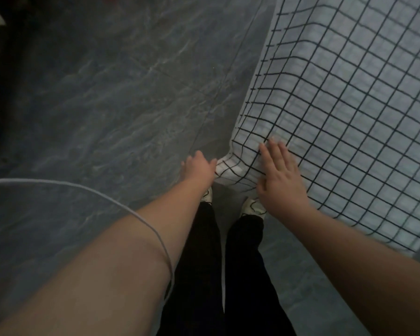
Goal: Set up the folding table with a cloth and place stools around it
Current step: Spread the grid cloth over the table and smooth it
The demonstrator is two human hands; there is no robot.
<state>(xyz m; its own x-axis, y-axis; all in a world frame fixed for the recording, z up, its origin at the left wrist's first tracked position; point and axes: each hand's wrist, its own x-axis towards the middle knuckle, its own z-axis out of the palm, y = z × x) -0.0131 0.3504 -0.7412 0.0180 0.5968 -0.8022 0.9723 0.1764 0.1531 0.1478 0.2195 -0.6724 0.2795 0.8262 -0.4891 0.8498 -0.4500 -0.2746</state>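
- The checked cloth (349, 117) is lying draped over the counter, which is hidden beneath it, with one corner hanging towards the floor (107, 105).
- The right hand (280, 175) is pressing flat on the cloth near that corner, its fingers (267, 154) straight and holding nothing.
- The left hand (198, 167) is touching the hanging corner; whether it is pinching it, I cannot tell.
- The cloth is probably being straightened; no stools are showing, so fetching them likely comes next.
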